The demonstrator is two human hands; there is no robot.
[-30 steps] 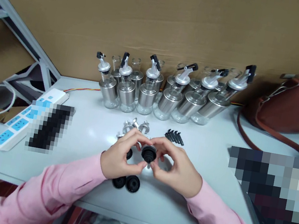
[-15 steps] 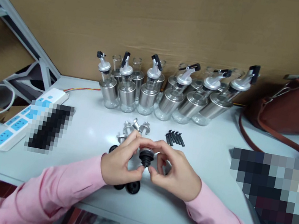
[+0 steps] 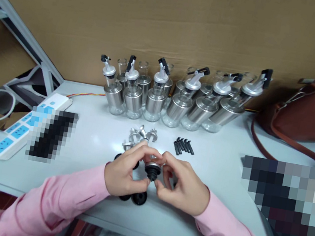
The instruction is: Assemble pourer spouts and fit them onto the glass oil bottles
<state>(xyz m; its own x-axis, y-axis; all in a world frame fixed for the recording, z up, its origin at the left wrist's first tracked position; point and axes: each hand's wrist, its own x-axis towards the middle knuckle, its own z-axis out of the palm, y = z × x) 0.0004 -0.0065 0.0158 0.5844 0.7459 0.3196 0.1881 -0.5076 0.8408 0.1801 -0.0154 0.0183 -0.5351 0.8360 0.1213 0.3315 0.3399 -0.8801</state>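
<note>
Stopper (image 3: 153, 170), below the frame centre, is probably light, with soft black ribs (image 3: 152, 173); its stiff silver rim (image 3: 153, 165) is the better hold. Its narrow tip points toward the bottom edge, long axis nearly upright. Left hand (image 3: 123, 171) and right hand (image 3: 187, 186) grip it above the surface (image 3: 216, 165)

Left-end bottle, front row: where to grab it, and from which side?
I'd wrap the left hand round its steel sleeve from the front left. The sleeve is a broad, near-upright cylinder, open on that side; a neighbouring bottle crowds its right. The lever-topped spout looks a poorer hold.
</note>
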